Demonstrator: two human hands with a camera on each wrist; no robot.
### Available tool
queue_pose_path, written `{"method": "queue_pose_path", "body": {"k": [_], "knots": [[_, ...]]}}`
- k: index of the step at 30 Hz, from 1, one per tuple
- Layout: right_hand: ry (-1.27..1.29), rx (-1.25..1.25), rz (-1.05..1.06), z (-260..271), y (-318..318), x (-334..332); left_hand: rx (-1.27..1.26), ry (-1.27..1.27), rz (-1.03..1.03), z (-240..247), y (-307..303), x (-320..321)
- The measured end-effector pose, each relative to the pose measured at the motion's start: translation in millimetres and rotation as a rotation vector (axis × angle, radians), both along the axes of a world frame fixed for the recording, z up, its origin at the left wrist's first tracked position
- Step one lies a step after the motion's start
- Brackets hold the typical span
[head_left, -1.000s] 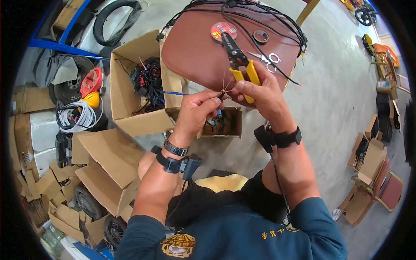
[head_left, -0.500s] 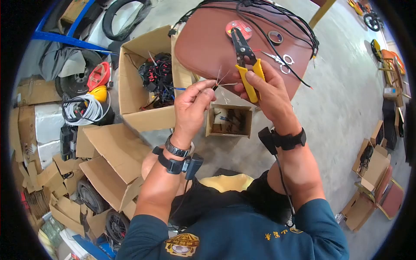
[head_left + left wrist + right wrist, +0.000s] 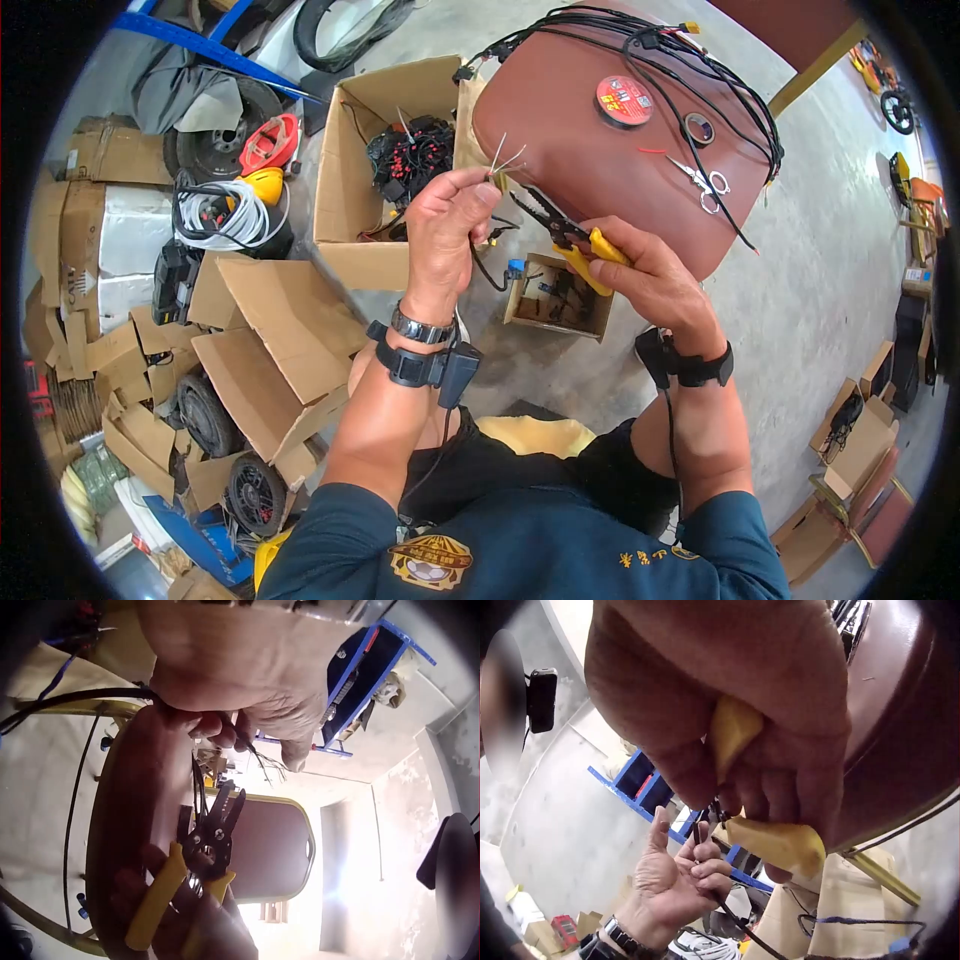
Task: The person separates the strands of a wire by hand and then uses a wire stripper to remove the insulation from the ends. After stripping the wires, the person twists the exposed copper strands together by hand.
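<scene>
Thumb and fingers of my left hand (image 3: 443, 225) pinch the end of a black cable, and several thin bare-looking wires (image 3: 505, 158) fan out above them. In the left wrist view the wires (image 3: 268, 766) spread beside the thumb. My right hand (image 3: 655, 278) grips the yellow handles (image 3: 590, 262) of a wire stripper, its black jaws pointing toward the left hand and standing apart from the wires. The left wrist view shows the tool's dark head (image 3: 214, 836) with its jaws parted. In the right wrist view my fingers wrap the yellow handles (image 3: 776, 844).
A red-brown padded seat (image 3: 560, 110) holds a red tape roll (image 3: 624, 101), a dark tape ring (image 3: 699, 128), scissors (image 3: 708, 190) and coiled black cables (image 3: 745, 105). Cardboard boxes (image 3: 365, 265) stand left, and a small box (image 3: 560, 322) sits below the hands.
The stripper has turned, its head swinging from pointing up to pointing at the left hand. The right hand has lowered, and the head view has shifted so the seat appears farther right.
</scene>
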State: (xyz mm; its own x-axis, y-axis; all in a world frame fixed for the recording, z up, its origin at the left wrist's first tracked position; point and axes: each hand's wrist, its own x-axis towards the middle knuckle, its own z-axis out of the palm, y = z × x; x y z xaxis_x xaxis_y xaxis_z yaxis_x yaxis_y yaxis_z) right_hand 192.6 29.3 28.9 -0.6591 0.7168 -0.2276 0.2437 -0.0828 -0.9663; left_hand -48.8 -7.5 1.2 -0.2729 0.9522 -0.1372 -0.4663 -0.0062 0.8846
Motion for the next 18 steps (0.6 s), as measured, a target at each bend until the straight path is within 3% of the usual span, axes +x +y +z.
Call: {"method": "queue_pose_path", "body": {"k": [18], "knots": [[0.016, 0.037, 0.040, -2.5, 4.2, 3.8, -0.010, 0.082, -0.254, -1.8, -4.7, 18.8]]}}
